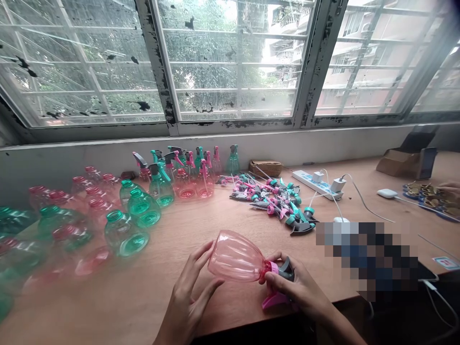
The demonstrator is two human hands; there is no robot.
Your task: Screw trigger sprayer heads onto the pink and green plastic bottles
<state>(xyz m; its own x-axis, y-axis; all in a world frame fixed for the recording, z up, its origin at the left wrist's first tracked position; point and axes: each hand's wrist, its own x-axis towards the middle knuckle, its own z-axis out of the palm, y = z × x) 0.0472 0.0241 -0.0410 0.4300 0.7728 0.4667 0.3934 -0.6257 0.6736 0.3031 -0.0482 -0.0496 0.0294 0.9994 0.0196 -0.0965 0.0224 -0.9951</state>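
A clear pink spray bottle [237,258] lies sideways in the air above the near part of the table, its base toward the left. My right hand [298,282] is closed around its neck and the pink and dark grey trigger head [275,299], whose pink lever points down. By the bottle's base, my left hand [190,287] has its fingers and thumb spread apart. Whether its fingertips touch the plastic, I cannot tell. Ahead of my right hand lies a pile of loose spray heads [276,196] in pink, green and dark grey.
Headless green bottles [143,208] and pink bottles [98,211] crowd the left side. Several bottles with spray heads [204,177] stand near the wall. A white power strip [316,184] with cables, a cardboard box [398,160] and brass-coloured pieces [431,196] are on the right.
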